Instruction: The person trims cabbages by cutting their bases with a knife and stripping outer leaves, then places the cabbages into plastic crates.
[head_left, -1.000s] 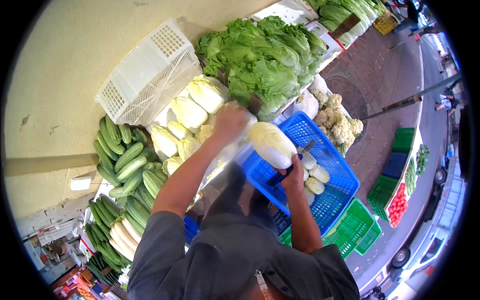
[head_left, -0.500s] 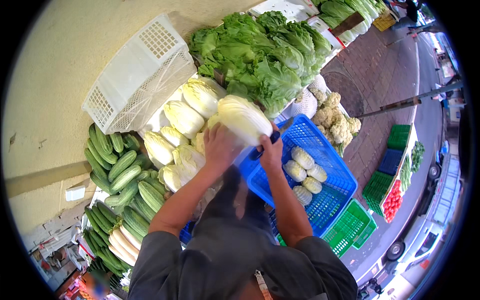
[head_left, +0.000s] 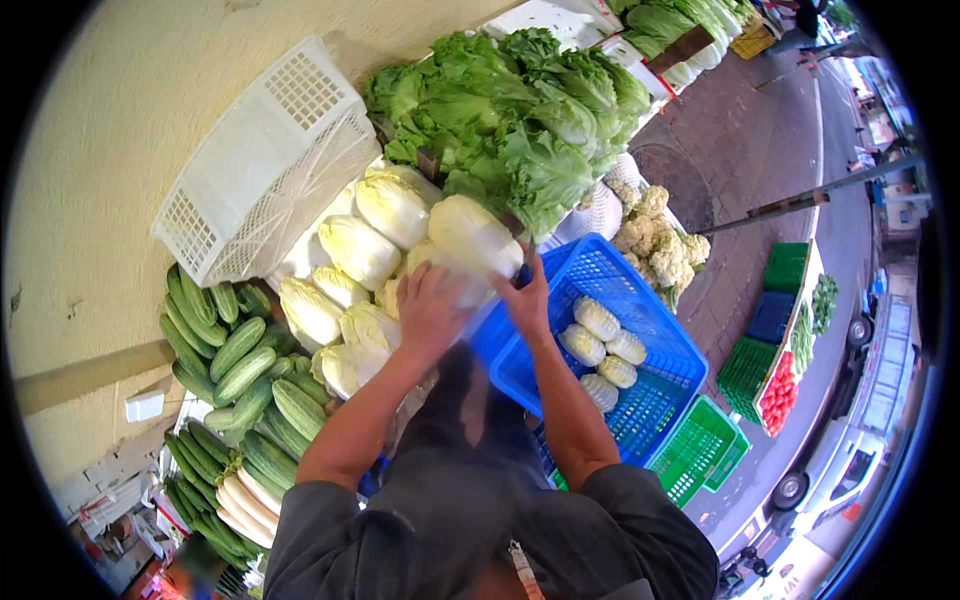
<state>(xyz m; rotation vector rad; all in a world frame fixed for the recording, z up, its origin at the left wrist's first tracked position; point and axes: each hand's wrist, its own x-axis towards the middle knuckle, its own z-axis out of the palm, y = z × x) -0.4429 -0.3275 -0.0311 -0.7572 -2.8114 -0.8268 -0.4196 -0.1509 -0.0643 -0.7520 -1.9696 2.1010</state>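
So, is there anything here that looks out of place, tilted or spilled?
The white crate looks a little odd: it seems tipped up against the wall, behind the cabbages, rather than lying flat. Nothing looks spilled; the small cabbages lie inside the blue crate.

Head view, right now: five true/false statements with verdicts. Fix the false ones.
1. Five small napa cabbages lie in the blue crate. True.
2. The right hand is empty. False: it holds a dark-handled knife.
3. The left hand is at the large napa cabbages. True.
4. The cucumbers lie right of the cauliflower. False: they lie to its left.
5. The white crate stands left of the green lettuce. True.
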